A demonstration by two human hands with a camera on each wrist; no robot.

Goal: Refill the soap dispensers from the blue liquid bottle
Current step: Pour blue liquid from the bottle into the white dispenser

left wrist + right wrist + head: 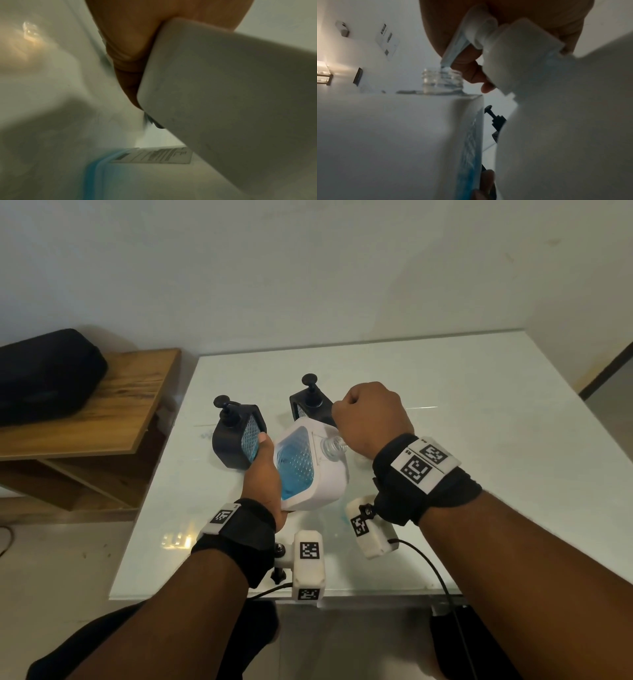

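Note:
My left hand [263,467] grips a white bottle [305,470] with blue liquid behind a clear dimpled window, tilted on the glass table. Its clear threaded neck [334,446] is uncapped. My right hand [370,419] is curled just above the neck. In the right wrist view its fingers [471,70] hold the white pump head [481,33], and the tip of the dip tube [452,51] sits at the mouth of the neck [442,79]. The left wrist view shows the bottle's white base [223,94] against my palm [128,40]. Two black dispensers stand behind, one left [233,436], one at the rear [308,402].
The white glass table [479,440] has bare surface to the right and in front of the bottle. A wooden shelf [102,412] with a black bag [44,371] stands to the left, off the table. Cables hang from both wrist cameras at the near edge.

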